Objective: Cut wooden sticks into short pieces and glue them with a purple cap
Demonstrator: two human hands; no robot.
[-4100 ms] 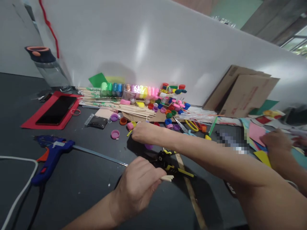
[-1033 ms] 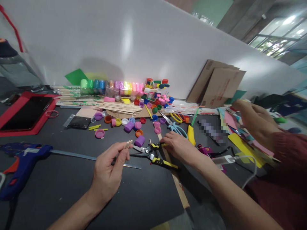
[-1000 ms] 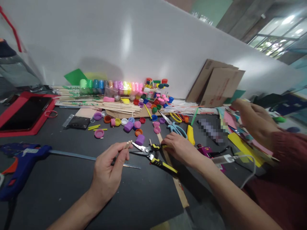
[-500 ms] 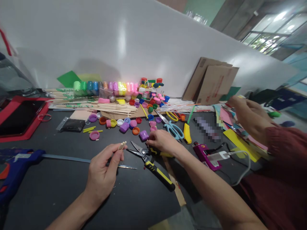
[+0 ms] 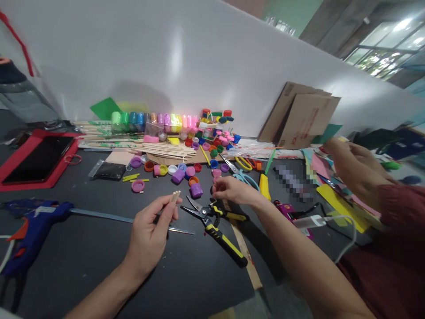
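Observation:
My left hand (image 5: 152, 226) is closed on several short wooden sticks (image 5: 175, 196), their cut ends poking up between thumb and fingers. To its right, my right hand (image 5: 234, 190) hovers palm down with loosely curled, slightly parted fingers and nothing visible in them. A purple cap (image 5: 196, 190) stands just left of those fingertips, apart from them. Below lie black-and-yellow cutting pliers (image 5: 212, 221), jaws spread and pointing toward my left hand. A short stick piece (image 5: 212, 202) rests by their handles. A pink cap (image 5: 216, 173) is just behind my right fingers.
Colourful caps (image 5: 178, 176), light-blue scissors (image 5: 245, 179) and a yellow cutter (image 5: 264, 186) lie behind. Long wooden sticks (image 5: 166, 150) sit further back. A blue glue gun (image 5: 40, 230) and a metal ruler (image 5: 102, 215) are left. Another person's hand (image 5: 358, 170) is at right.
The purple cap has shifted left, away from my right fingertips, and now stands more upright. My left hand keeps its hold on the sticks. The view has swung slightly left.

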